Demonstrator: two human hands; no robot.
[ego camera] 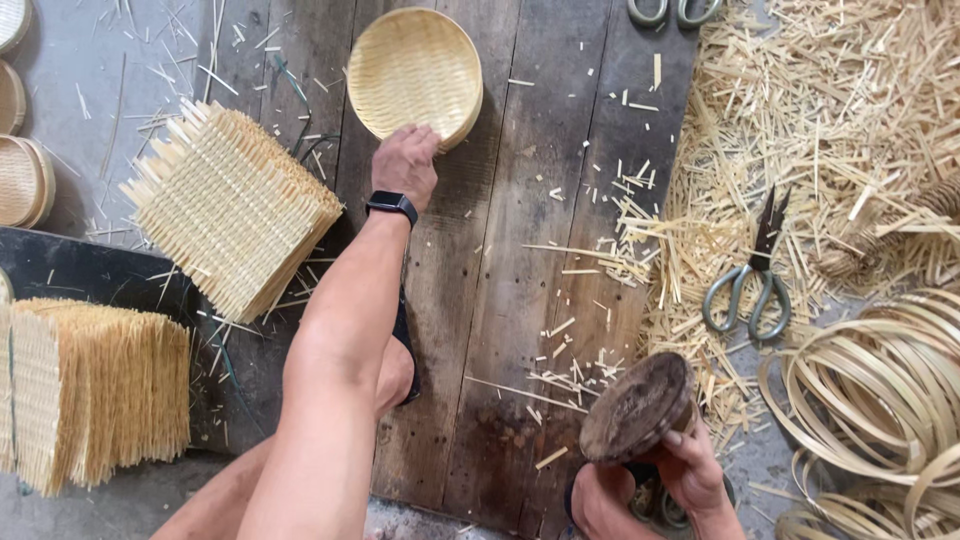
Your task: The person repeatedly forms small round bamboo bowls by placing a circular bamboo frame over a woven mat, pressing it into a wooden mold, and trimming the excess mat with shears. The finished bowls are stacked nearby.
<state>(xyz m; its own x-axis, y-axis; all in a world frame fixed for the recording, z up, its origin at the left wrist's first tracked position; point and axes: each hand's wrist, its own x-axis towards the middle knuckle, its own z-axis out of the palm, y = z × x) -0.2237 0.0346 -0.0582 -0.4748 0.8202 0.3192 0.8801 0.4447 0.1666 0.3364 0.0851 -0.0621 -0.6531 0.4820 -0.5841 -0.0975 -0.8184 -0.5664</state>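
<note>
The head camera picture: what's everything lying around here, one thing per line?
Round woven tray: one stack, pale yellow, top centre on the boards.
Square woven mats: one tilted stack, straw-coloured, left; another stack at lower left.
Scissors: one pair, grey handles, on the offcuts at right.
Bamboo offcuts: heap, pale, right.
Bamboo hoops: coil, tan, lower right.
Round wooden block: one, dark brown, bottom centre.
Left hand: on the tray's near rim.
Right hand: grips the block.

Two stacks of woven square mats (232, 208) (98, 392) lie on the left. On the right, scissors (752, 280) rest on a pile of straw cuttings (830, 120), near coiled bamboo hoops (880, 380).
</note>
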